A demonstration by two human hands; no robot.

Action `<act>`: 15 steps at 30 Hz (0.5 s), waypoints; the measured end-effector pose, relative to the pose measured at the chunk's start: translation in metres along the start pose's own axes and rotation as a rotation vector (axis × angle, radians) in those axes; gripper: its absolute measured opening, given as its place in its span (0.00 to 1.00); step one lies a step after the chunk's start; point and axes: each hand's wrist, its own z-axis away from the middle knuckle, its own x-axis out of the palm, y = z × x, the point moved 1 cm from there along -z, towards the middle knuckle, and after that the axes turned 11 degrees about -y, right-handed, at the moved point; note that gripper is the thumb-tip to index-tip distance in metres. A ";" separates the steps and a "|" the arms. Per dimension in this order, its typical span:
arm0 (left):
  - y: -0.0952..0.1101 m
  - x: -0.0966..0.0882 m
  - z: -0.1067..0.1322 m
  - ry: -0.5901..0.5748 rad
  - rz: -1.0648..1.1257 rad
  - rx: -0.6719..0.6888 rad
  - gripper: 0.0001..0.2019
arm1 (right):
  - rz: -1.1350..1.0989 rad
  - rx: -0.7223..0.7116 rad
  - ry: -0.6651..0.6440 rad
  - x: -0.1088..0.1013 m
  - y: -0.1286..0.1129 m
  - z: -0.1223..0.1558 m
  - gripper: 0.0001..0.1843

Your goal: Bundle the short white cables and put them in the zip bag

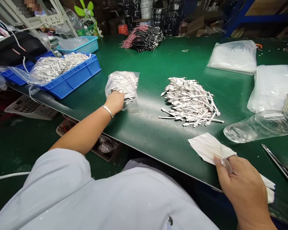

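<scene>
In the head view, a clear plastic bag (pixel 123 85) packed with white cables with metal connectors lies on the green surface (pixel 158 65), a little left of the middle, and is held by the left hand (pixel 114 103). That hand is closed over the near end of the bag, with the fingers curled across the plastic, though how firmly it is gripped cannot be told. The left arm (pixel 86 132) is stretched forward and low, its wrist resting near the edge of the surface, and a metal bangle (pixel 107 111) is worn there. Some way to the right, a loose heap of white cables (pixel 189 102) is left unbagged on the surface, while more bagged cables (pixel 54 67) are already laid in a blue plastic crate (pixel 72 78) at the left, so part of the cable stock is seen packed and part is seen loose. Farther off, a bundle of black and pink wires (pixel 144 38) lies on the surface, and white plastic bags (pixel 232 57) are spread at the far right. A clear plastic tumbler (pixel 256 126) lies on its side at the right. At the near right, a white paper wipe (pixel 210 148) is pinched in a narrow grip between the thumb and fingers of the right hand (pixel 242 185), which is held just past the edge of the surface.
</scene>
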 end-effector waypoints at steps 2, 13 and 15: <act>0.002 0.007 -0.004 0.014 -0.012 0.001 0.17 | 0.003 -0.002 -0.008 0.000 0.000 0.000 0.19; -0.004 0.006 -0.008 0.037 -0.030 0.050 0.20 | 0.027 -0.026 0.007 0.003 0.002 -0.002 0.19; -0.004 0.001 -0.011 0.014 -0.040 0.079 0.20 | 0.027 -0.025 0.018 0.004 0.002 -0.002 0.19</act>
